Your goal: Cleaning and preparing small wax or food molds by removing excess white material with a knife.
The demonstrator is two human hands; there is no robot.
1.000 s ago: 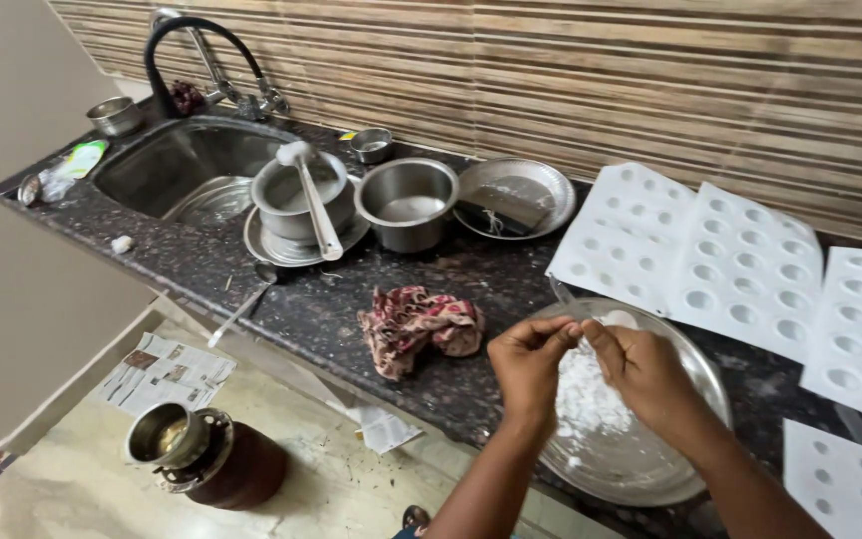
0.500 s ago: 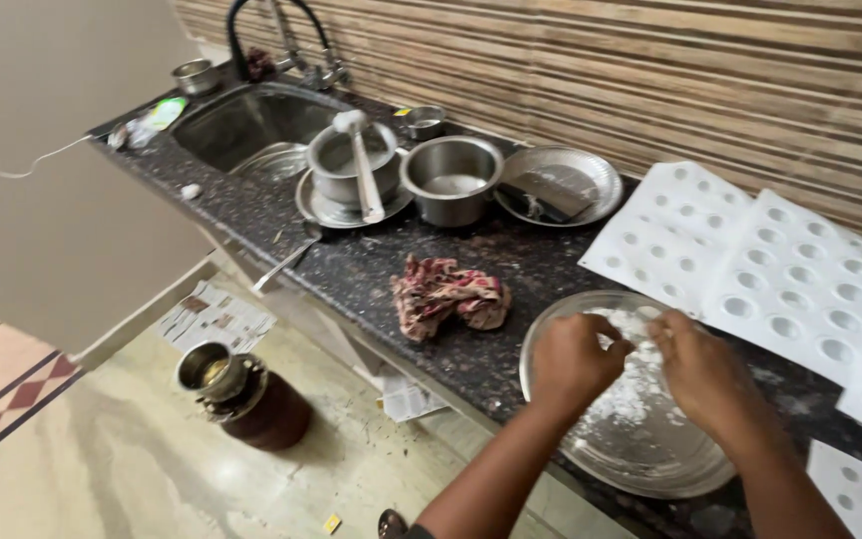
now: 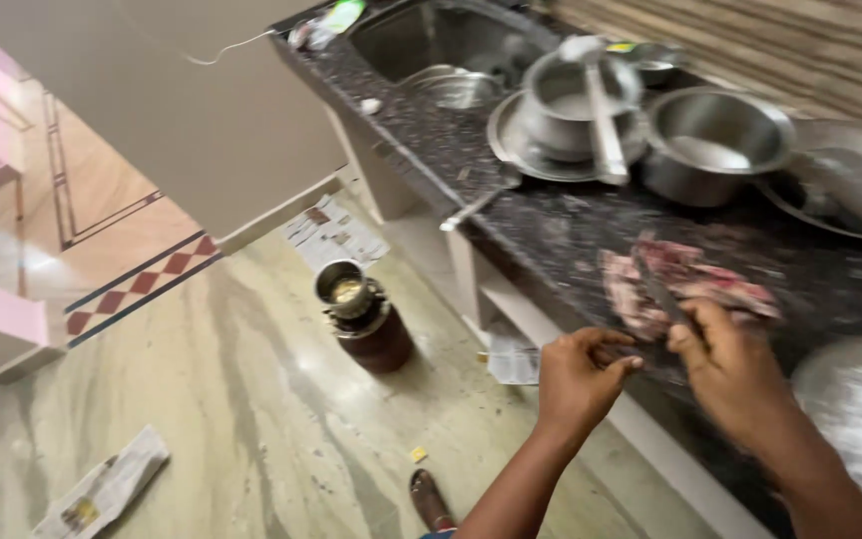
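Observation:
My left hand (image 3: 579, 377) hovers just off the front edge of the dark stone counter (image 3: 551, 225), its fingers curled in with nothing visible in them. To its right, my right hand (image 3: 735, 374) reaches over the counter beside a crumpled red and white cloth (image 3: 695, 279). A thin dark shape runs up from its fingertips, and blur hides what it is. At the right edge sits a steel plate (image 3: 805, 384) holding white flour.
On the counter stand a steel pot (image 3: 715, 145), a smaller pot with a ladle (image 3: 601, 110) on a plate, another plate (image 3: 840, 185) and a sink (image 3: 451, 50). A spoon (image 3: 476, 205) overhangs the edge. On the floor are a brown jar (image 3: 361, 314), papers (image 3: 331, 235) and a newspaper (image 3: 102, 489).
Both hands have left the flour plate and moved left to the counter's front edge by the cloth. The view has swung left and down toward the floor.

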